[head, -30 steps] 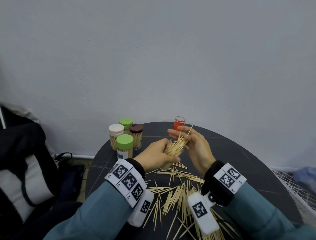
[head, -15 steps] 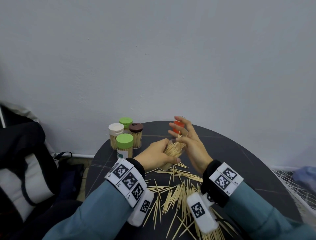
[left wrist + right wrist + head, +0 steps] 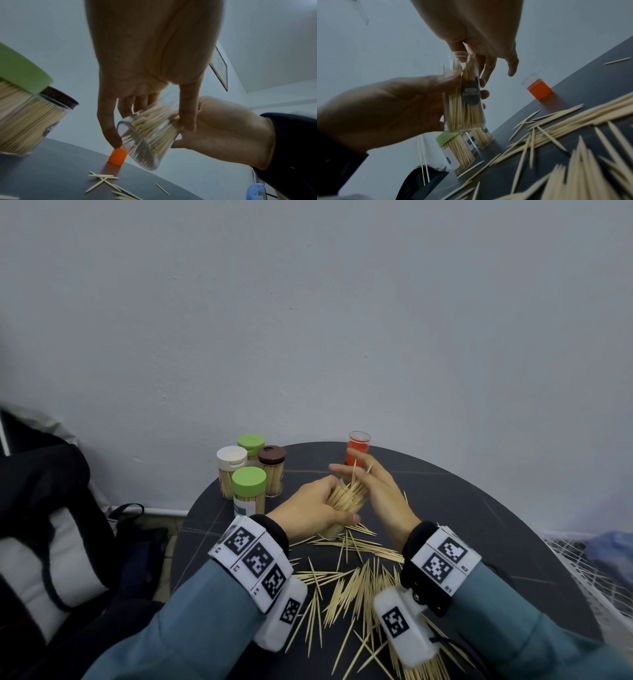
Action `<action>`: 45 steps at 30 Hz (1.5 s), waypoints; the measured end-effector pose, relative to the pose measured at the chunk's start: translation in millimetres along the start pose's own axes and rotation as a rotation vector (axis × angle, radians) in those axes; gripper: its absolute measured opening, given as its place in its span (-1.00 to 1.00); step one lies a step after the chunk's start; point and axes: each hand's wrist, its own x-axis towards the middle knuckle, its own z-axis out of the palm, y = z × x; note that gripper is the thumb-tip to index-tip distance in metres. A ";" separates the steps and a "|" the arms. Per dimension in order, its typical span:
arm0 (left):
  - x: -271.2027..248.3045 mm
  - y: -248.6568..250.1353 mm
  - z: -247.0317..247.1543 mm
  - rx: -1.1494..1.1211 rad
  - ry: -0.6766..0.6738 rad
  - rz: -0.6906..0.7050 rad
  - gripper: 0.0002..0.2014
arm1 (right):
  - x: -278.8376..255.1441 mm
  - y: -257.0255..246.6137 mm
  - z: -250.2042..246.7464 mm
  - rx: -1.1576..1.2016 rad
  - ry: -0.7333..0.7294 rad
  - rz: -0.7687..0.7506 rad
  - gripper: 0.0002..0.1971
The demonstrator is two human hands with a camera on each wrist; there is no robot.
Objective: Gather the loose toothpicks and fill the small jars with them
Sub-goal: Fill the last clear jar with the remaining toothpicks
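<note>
My left hand (image 3: 325, 503) grips a clear jar (image 3: 342, 501) packed with toothpicks and holds it tilted above the dark round table (image 3: 479, 508). My right hand (image 3: 363, 479) is at the jar's mouth, and a few toothpicks stick up between its thumb and fingers. In the right wrist view the thumb and fingers (image 3: 460, 55) pinch those toothpicks over the jar (image 3: 464, 108), which has a dark label. The left wrist view shows the jar (image 3: 147, 142) from below. Loose toothpicks (image 3: 356, 587) lie scattered on the near table.
An open red jar (image 3: 358, 448) stands at the table's far edge, just behind my right hand. Several closed, filled jars with green (image 3: 249, 491), white (image 3: 232, 470) and brown (image 3: 272, 470) lids stand at the far left. A dark bag (image 3: 51, 525) sits left, a wire basket (image 3: 589, 570) right.
The fanned bundle in my right hand has slid mostly into the jar. The right fingers have straightened and risen over the mouth. The left hand has barely moved.
</note>
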 end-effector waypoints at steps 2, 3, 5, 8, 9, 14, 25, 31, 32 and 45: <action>0.2 0.1 -0.1 0.005 0.001 -0.002 -0.71 | 2.0 -2.0 -2.5 -0.020 0.005 -0.026 -0.67; 0.3 0.1 -0.2 0.008 0.001 -0.005 -0.70 | 2.3 -3.2 -3.5 -0.029 -0.003 -0.042 -0.67; 0.5 -0.3 -0.3 0.012 0.003 -0.005 -0.70 | 3.1 -3.8 -5.2 -0.050 -0.015 -0.057 -0.65; 0.8 -0.8 -0.5 0.003 0.007 0.005 -0.71 | 2.8 -1.4 -6.4 -0.105 -0.072 -0.011 -0.64; 0.9 -0.8 -0.7 -0.005 0.010 0.008 -0.71 | 1.8 -1.5 -5.5 -0.120 -0.101 0.026 -0.64; 0.5 -1.0 -1.5 0.000 0.009 0.010 -0.69 | -0.7 -6.8 -3.7 -0.109 -0.049 0.093 -0.55; 2.5 -3.5 -4.7 0.025 0.037 0.022 -0.69 | 0.8 -0.1 -6.1 -0.145 -0.105 0.207 -0.63; 4.7 -8.6 -6.9 0.087 0.134 0.011 -0.68 | 3.1 -7.1 -14.3 -0.185 -0.010 0.010 -0.81; 4.9 -9.5 -7.7 0.106 0.174 0.011 -0.68 | 3.0 -7.6 -15.0 -0.231 -0.020 -0.022 -0.82; 6.8 -13.5 -15.8 0.376 0.449 0.082 -0.52 | -2.1 -15.5 -6.5 -0.545 0.074 -0.243 -0.96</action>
